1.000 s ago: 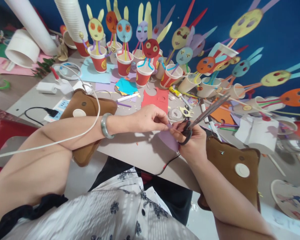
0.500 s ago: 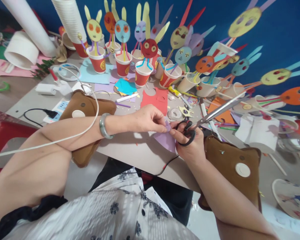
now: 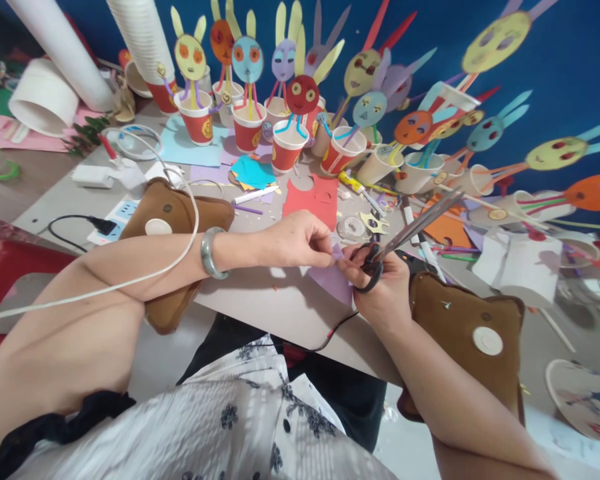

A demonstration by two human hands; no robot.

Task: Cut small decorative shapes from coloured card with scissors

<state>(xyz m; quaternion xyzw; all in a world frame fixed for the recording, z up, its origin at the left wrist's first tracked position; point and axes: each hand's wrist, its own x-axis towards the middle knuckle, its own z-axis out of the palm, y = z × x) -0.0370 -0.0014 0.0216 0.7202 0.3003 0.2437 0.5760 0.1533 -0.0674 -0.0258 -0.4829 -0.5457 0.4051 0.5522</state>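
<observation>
My left hand, with a jade bangle at its wrist, pinches a piece of purple paper between thumb and fingertips. My right hand holds black-handled scissors, whose long blades point up and to the right, away from the paper. The thumb and fingertips of my right hand touch the purple paper's upper edge beside my left fingertips. Most of the paper hangs below the two hands, just over the grey table. The small fold between my fingertips is partly hidden.
Paper cups with paper rabbit-eared figures line the back. Red paper, a tape roll and a yellow cutter lie beyond my hands. Brown cushions flank me. A white cable crosses above my left forearm.
The scissors in my right hand have turned, their blades now closer together and tipped less far to the right. My left hand keeps its pinch on the paper, almost unmoved.
</observation>
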